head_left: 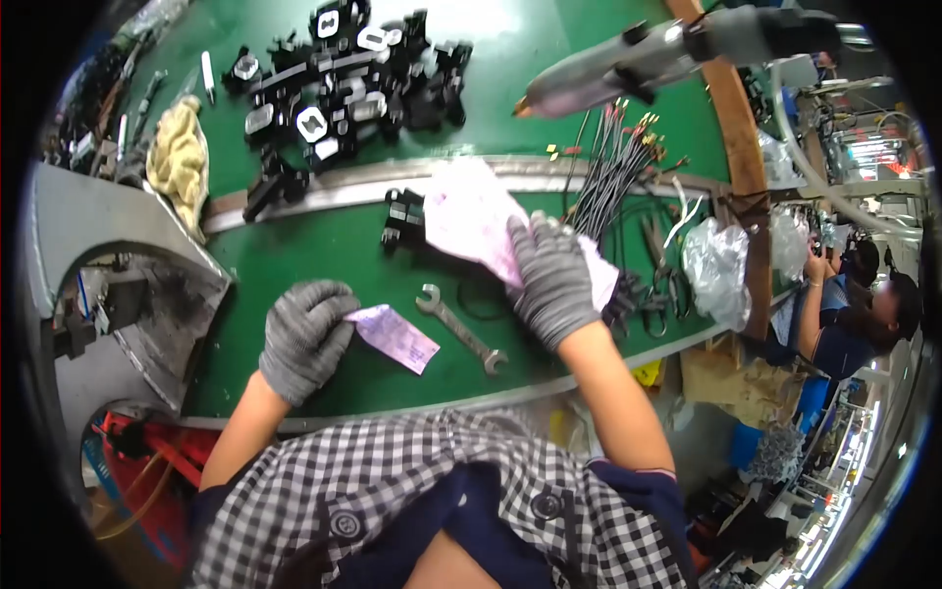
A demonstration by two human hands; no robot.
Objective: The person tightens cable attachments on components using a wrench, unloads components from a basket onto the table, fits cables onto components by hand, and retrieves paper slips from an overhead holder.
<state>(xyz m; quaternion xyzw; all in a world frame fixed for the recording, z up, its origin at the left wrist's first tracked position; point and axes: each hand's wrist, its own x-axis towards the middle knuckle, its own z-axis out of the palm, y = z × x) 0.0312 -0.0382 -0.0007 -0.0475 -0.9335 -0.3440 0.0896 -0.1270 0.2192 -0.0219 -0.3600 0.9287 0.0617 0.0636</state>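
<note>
My left hand (pixel 309 339), in a grey knitted glove, pinches the corner of a small purple printed paper slip (pixel 397 339) above the green bench. My right hand (pixel 554 280), gloved alike, holds a larger pink-and-white sheet (pixel 474 216), with its thumb hidden. Part of the sheet sticks out past the right side of that hand. A black plastic part (pixel 403 218) shows at the sheet's left edge, partly covered. Between my hands lies an open-ended wrench (pixel 459 329).
Black assemblies (pixel 334 93) pile up behind a metal rail (pixel 334 191). A power screwdriver (pixel 618 74) hangs at upper right, above bundled wires (pixel 613 177). Scissors (pixel 662 280) and a clear plastic bag (pixel 714 270) lie right; a cloth (pixel 180 162) lies left. Another person (pixel 844 314) sits far right.
</note>
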